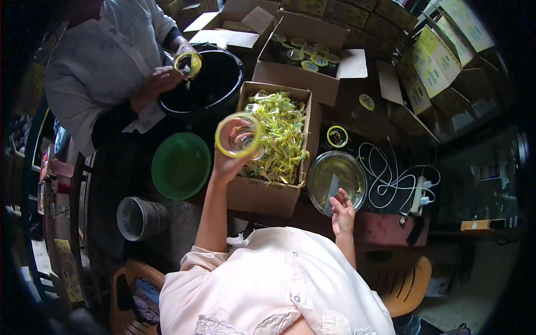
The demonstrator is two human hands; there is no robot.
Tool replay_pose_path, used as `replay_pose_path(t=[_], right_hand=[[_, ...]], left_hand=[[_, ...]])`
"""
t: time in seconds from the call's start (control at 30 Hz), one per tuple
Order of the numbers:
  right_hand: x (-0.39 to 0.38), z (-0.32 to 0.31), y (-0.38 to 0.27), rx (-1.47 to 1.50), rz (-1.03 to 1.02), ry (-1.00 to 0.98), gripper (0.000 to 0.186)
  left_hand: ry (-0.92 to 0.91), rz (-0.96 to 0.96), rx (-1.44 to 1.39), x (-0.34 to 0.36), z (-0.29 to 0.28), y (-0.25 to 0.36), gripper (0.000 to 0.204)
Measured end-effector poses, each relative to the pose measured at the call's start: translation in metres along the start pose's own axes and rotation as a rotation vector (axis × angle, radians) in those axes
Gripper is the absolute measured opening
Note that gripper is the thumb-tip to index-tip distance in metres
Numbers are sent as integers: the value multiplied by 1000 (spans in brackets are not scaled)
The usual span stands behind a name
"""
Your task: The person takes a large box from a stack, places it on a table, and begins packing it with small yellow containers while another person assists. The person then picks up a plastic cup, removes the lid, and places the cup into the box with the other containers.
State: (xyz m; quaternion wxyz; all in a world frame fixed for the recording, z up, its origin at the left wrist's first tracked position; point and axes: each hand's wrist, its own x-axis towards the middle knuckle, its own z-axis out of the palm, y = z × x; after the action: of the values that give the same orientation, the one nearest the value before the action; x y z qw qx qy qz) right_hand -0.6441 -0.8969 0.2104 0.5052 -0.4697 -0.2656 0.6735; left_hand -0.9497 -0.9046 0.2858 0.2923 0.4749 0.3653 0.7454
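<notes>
My left hand (225, 166) is wrapped round a clear plastic jar with a yellow rim (239, 135), its open mouth turned up. The jar is above the left side of a cardboard box (262, 196) heaped with small yellow-and-white wrapped packets (282, 131). In my right hand (344, 216) is a thin, flat greyish strip (333, 190), pinched between thumb and fingers. The strip slants over the near part of a shiny round bowl (364, 174), which has some yellow bits inside. Just behind the bowl sits another yellow-rimmed jar (337, 136).
Across at the left, a person (106, 67) holds a yellow-rimmed container (188, 65) over a black tub (237, 64). A green basin (181, 167) and grey bucket (134, 219) stand left. An open carton (296, 72) holds several lidded jars. White cables (385, 181) lie right.
</notes>
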Motion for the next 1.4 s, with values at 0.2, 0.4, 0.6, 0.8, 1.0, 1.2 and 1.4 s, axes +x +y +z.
replay_pose_path(t=[0.2, 0.4, 0.6, 0.8, 1.0, 1.2, 1.4], right_hand=[[3, 0, 3, -8, -27, -16, 42], [-5, 2, 11, -15, -85, 57, 42], [-9, 12, 19, -43, -103, 76, 41], [-15, 34, 24, -104, -155, 23, 43], [-20, 25, 29, -136, -213, 47, 44], [-24, 16, 22, -122, -209, 120, 43], [-16, 4, 18, -88, -193, 93, 43]], left_hand=[[104, 17, 533, 52, -65, 15, 42], [260, -244, 464, 72, -109, 50, 49], [-157, -331, 1236, 120, -116, 65, 56], [-692, -513, 1997, 175, -98, 55, 54], [-675, -405, 2061, 181, -108, 50, 54], [-608, -451, 1996, 159, -89, 38, 46], [-443, -571, 1854, 145, -102, 25, 51]])
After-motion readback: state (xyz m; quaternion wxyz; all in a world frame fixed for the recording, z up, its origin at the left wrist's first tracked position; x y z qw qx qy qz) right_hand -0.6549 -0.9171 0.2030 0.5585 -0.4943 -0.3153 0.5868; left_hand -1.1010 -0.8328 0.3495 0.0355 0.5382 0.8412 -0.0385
